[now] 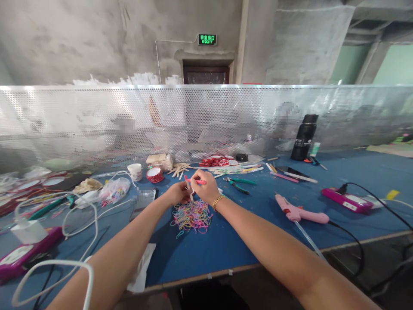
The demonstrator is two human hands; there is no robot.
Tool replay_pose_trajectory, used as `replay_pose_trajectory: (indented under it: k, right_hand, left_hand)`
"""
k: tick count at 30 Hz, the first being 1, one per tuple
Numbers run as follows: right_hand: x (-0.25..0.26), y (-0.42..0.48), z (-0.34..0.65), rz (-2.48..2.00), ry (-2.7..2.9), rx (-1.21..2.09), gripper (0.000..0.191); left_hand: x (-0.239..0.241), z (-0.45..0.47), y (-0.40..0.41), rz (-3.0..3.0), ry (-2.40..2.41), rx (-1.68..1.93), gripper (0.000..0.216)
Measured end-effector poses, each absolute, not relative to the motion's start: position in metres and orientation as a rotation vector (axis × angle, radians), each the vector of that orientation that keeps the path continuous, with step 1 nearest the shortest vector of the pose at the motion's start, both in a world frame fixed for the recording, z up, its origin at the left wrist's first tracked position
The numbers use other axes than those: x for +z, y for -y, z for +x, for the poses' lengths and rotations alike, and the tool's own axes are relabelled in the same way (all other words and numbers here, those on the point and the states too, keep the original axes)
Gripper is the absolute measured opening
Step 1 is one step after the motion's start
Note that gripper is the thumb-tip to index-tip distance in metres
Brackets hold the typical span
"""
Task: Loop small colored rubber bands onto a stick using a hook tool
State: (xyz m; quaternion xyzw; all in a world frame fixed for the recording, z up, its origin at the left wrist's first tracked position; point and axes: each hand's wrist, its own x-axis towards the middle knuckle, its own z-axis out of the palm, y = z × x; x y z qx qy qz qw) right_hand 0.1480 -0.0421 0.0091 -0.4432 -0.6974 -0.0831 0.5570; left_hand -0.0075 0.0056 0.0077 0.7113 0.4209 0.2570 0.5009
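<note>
My left hand [179,193] is closed around a pale flat stick [190,193], which looks like a wooden craft stick, held at a slant. My right hand [208,186] grips a red pen-like tool [200,182] that crosses the stick near its upper part. Its tip is too small to make out. Both hands meet just above a loose pile of colourful plastic loops [192,218], which look like small pin-shaped clips. Some fingers of each hand are hidden behind the others.
Green-handled pliers [240,184], wooden sticks [178,169] and red round pieces [216,162] lie beyond my hands. A pink glue gun [300,212], purple power strip [346,200] and black bottle [304,137] are right. A phone [143,203], paper cup [134,172] and white cable [97,215] are left.
</note>
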Motion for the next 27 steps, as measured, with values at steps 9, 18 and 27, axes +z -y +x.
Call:
replay_pose_trajectory:
  k: [9,18,27]
  right_hand:
    - [0.011,0.0417,0.1515,-1.082,1.623,-0.231,0.014]
    - [0.0103,0.0421,0.1495,-1.039,1.641,-0.248,0.012]
    - [0.0109,0.0411,0.1528,-1.077,1.615,-0.218,0.015]
  left_hand:
    - [0.0047,-0.0083,-0.0092,1.717,-1.022,0.628,0.038]
    - [0.0059,-0.0076,-0.0073,1.71,-1.033,0.625,0.038]
    - [0.0033,-0.0084,-0.0111,1.714,-1.039,0.619,0.037]
